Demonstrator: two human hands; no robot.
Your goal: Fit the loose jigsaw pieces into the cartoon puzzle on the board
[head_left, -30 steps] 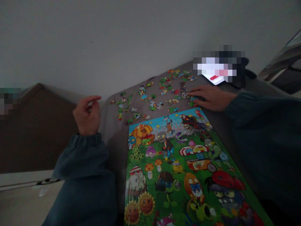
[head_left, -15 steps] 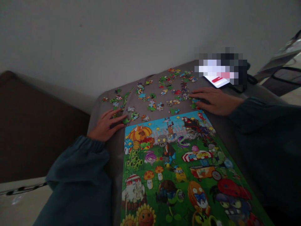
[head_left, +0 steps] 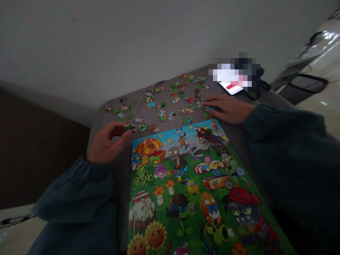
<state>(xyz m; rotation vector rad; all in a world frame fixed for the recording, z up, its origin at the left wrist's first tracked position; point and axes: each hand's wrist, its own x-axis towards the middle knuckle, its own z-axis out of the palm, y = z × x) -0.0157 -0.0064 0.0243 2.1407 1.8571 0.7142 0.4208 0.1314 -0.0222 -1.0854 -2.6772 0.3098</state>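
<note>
My left hand [head_left: 107, 141] is pinched on a small green puzzle piece [head_left: 128, 128], lifted just off the table left of the picture's upper corner. With fingers stretched out flat, my right hand [head_left: 230, 108] rests at the right end of the loose puzzle pieces [head_left: 162, 114]; its fingertips touch or lie beside a few of them. Between my arms lies a large colourful cartoon puzzle picture [head_left: 183, 184] with plants and zombies, its near edge out of view. The loose pieces are spread beyond its far edge, some in small clusters.
A grey cloth covers the table [head_left: 123, 170], which stands against a pale wall [head_left: 132, 46]. At the back right lies a device with a lit screen [head_left: 231, 87], partly blurred out. A dark brown panel [head_left: 39, 152] stands at the left, and a black chair frame [head_left: 308, 83] at the far right.
My left hand has closed on a green puzzle piece and raised it from the table. My right hand stays by the pieces. The whole view has shifted slightly.
</note>
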